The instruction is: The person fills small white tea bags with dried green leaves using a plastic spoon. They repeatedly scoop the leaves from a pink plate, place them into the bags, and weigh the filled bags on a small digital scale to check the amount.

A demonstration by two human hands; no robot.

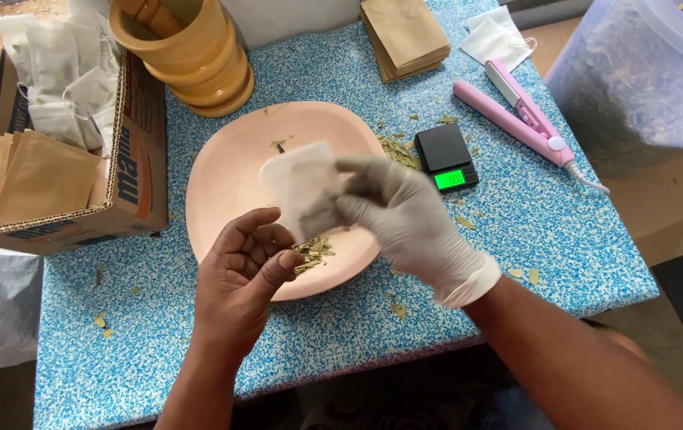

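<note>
My right hand [409, 219], in a white glove, pinches a small white tea bag [302, 187] over a pink plate [230, 167]. My bare left hand [242, 275] is curled just below the bag, its fingertips touching the bag's lower edge. A small heap of dried green leaves [312, 252] lies on the plate under the hands. More leaf crumbs [399, 151] sit at the plate's right rim.
A black pocket scale [446, 157] with a lit green display stands right of the plate. A pink sealing iron [521, 115], a wooden mortar [190, 52], brown paper sachets [405, 36], a cardboard box [130, 171] of bags and a large plastic bag of dried leaves [644, 80] surround it.
</note>
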